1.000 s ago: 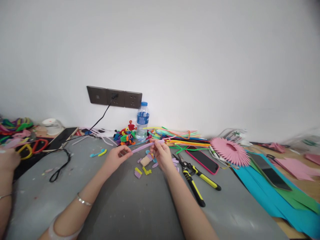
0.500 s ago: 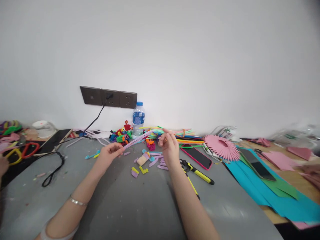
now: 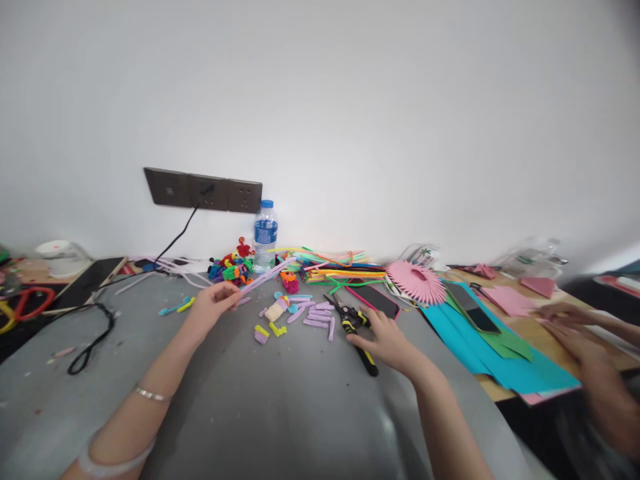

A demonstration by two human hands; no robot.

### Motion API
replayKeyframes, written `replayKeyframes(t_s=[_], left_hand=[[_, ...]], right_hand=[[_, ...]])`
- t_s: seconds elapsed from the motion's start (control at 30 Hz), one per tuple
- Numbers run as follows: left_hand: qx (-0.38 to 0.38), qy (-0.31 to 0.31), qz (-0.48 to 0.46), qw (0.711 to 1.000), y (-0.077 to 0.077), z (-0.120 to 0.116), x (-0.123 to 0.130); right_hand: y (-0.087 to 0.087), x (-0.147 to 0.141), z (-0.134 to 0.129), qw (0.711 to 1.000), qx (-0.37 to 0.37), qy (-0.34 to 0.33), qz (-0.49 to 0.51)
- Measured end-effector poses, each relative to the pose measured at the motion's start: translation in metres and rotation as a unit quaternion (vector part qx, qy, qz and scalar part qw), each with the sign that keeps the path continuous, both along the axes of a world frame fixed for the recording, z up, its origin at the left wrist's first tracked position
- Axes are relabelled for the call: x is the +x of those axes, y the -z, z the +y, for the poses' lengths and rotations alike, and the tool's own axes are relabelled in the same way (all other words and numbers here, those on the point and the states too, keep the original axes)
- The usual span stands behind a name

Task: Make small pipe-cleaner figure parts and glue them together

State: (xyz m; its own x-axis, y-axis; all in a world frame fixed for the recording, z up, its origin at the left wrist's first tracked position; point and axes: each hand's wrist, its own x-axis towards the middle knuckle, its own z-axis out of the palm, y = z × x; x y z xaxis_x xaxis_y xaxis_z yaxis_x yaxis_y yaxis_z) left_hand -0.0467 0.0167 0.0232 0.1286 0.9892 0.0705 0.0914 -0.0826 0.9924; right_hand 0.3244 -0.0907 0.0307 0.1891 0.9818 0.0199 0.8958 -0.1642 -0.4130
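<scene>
My left hand is closed in a pinch on several long light-purple pipe cleaners, which slant up to the right above the table. Over the black-and-yellow pliers, my right hand has its thumb and fingers apart. One handle sticks out below the thumb, and the other is largely hidden by the hand. Between my hands lie short purple pipe-cleaner pieces. Beside them is a small cream figure with blue and purple parts, along with yellow bits.
A water bottle stands against the wall beside colourful pipe-cleaner figures. Behind the pliers are a pipe-cleaner bundle, a phone and a pink paper fan. Another person's hands are at the right. A black cable lies left.
My right hand has come down and right from beside the raised pipe cleaners to the pliers. My left hand keeps its pinch. The view has shifted a little to the right.
</scene>
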Motion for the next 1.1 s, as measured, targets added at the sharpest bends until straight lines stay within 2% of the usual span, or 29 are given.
replayKeyframes(t_s=[0.1,0.17,0.4,0.6,0.7,0.8,0.87,0.9,1.0,1.1], left_hand=[[0.005,0.010,0.009,1.000,0.003,0.001,0.000],[-0.002,0.011,0.007,1.000,0.003,0.000,0.000],[-0.028,0.005,-0.017,0.999,0.001,0.000,0.000],[-0.030,-0.009,-0.015,0.999,0.007,0.004,0.000],[-0.023,-0.012,-0.012,1.000,0.007,0.003,0.001],[-0.024,-0.007,-0.016,1.000,0.002,0.000,0.003],[-0.023,-0.001,-0.023,0.999,0.000,-0.002,0.004],[-0.021,0.003,-0.026,0.999,-0.001,-0.002,0.005],[-0.012,0.015,-0.033,0.999,0.000,-0.003,0.006],[-0.009,0.026,-0.041,0.999,0.002,-0.002,0.005]], right_hand=[[0.030,0.007,-0.016,0.997,0.000,-0.005,-0.082],[0.036,0.010,-0.020,0.995,0.024,-0.008,-0.100],[0.019,0.026,-0.017,0.998,0.010,0.000,-0.062],[0.016,0.038,-0.034,0.998,0.016,0.048,-0.027],[0.007,0.034,-0.044,0.995,0.024,0.089,0.042],[-0.007,0.022,-0.052,0.978,0.025,0.114,0.175],[-0.017,0.013,-0.057,0.943,0.006,0.103,0.316],[-0.021,0.008,-0.060,0.913,-0.012,0.092,0.398],[-0.027,-0.008,-0.065,0.781,-0.081,0.041,0.618],[-0.026,-0.026,-0.067,0.650,-0.135,-0.036,0.747]])
